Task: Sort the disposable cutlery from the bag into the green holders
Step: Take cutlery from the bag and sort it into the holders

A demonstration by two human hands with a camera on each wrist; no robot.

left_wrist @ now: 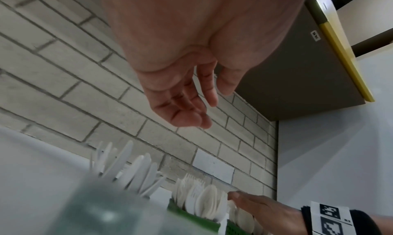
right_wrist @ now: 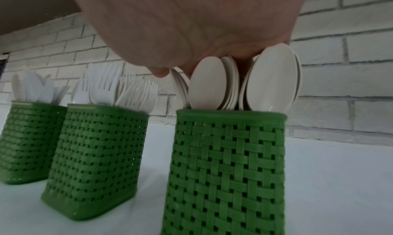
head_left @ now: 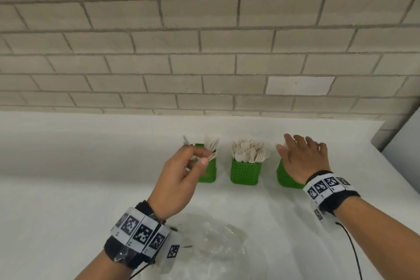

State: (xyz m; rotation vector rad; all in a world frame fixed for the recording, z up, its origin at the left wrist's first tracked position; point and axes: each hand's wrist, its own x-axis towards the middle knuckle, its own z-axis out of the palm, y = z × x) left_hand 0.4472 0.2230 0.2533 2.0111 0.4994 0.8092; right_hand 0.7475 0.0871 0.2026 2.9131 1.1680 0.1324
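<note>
Green right holder (right_wrist: 225, 163) directly under flat right hand (head_left: 303, 159); spoons (right_wrist: 251, 80) touching palm.

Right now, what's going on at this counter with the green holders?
A person is sorting disposable cutlery into three green holders by the brick wall. The right hand rests flat on the spoons in the right holder. The left hand hovers empty, fingers loosely curled, by the left holder of knives. Forks fill the middle holder. The clear bag lies crumpled near the person.
</note>
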